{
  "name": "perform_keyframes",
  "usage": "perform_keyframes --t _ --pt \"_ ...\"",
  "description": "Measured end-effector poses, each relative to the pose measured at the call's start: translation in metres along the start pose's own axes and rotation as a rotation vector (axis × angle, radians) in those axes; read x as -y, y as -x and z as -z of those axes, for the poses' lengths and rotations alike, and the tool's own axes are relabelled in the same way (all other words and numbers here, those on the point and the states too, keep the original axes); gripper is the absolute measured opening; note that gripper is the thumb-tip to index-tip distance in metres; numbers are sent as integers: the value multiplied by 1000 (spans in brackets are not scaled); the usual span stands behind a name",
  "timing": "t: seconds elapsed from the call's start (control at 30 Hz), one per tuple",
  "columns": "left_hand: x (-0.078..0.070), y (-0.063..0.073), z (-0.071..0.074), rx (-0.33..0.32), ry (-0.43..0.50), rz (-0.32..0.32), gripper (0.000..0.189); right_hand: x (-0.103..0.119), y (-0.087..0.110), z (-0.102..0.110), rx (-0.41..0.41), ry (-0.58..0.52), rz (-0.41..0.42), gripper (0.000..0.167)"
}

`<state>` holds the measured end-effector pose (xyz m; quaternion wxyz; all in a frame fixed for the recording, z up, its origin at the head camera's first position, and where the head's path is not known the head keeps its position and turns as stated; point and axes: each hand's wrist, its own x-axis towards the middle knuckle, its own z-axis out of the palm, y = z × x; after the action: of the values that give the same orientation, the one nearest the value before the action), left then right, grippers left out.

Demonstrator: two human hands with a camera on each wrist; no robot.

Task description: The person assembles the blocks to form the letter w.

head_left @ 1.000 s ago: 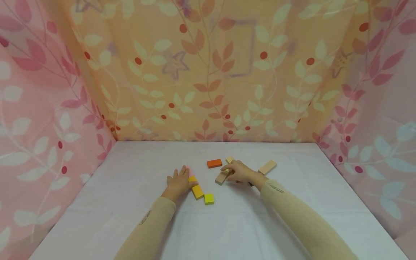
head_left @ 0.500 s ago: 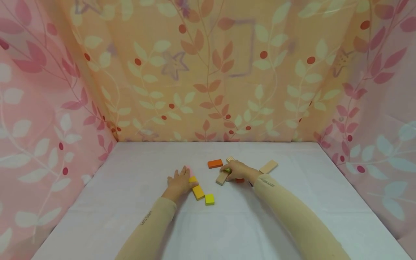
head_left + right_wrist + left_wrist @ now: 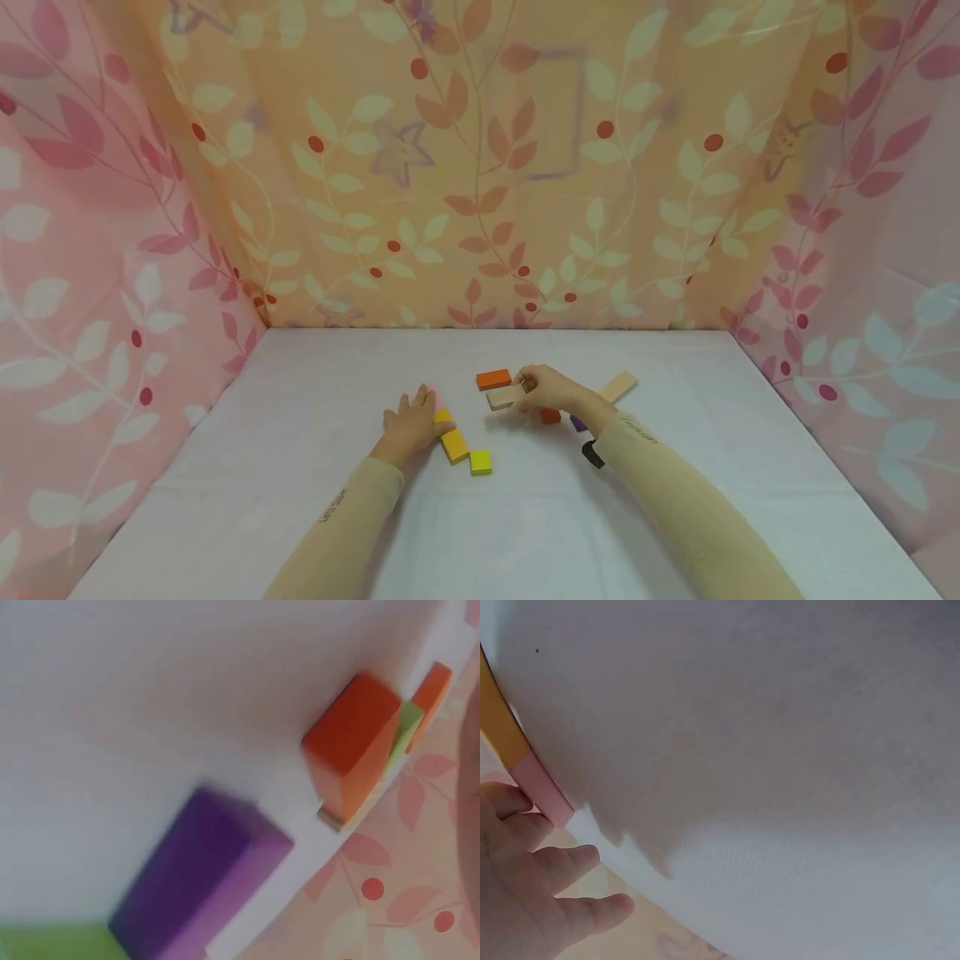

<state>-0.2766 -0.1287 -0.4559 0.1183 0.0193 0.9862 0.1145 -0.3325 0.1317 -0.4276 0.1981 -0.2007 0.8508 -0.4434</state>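
Observation:
My left hand (image 3: pixel 411 427) lies with its fingers spread beside a slanting row of blocks, touching the pink block (image 3: pixel 435 397) at the far end. Its thumb reaches over a yellow-orange block; another yellow-orange block (image 3: pixel 453 446) follows nearer me. Past that sits a bright yellow block (image 3: pixel 481 462). With its fingertips, my right hand (image 3: pixel 551 387) pinches a plain wooden block (image 3: pixel 504 396), held slightly above the table. An orange block (image 3: pixel 493 380) lies just behind it. The right wrist view shows little of the hand, only blurred skin at the right edge.
Near the right hand are a red-orange block (image 3: pixel 550 415), a purple block (image 3: pixel 199 877) and a light green block (image 3: pixel 405 731). Another plain wooden block (image 3: pixel 618 387) lies farther right. A dark curved piece (image 3: pixel 592 454) shows by the right sleeve. Patterned curtains (image 3: pixel 480 167) enclose the white table.
The right hand has lifted the plain wooden block off the table and turned it more level across the view. The left hand stays in place on the row.

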Motion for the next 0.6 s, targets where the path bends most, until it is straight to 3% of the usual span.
perform_keyframes --t 0.17,0.33,0.47,0.6 --pt "0 1 1 -2 1 -7 83 3 4 -2 38 -356 -91 39" --pt "-1 1 1 4 12 -4 82 4 5 -4 67 -561 -135 47" --pt "-1 2 0 10 15 7 82 5 4 -9 52 -593 -194 57" --pt "0 2 -1 13 17 9 82 8 2 -16 0 -504 -277 56"
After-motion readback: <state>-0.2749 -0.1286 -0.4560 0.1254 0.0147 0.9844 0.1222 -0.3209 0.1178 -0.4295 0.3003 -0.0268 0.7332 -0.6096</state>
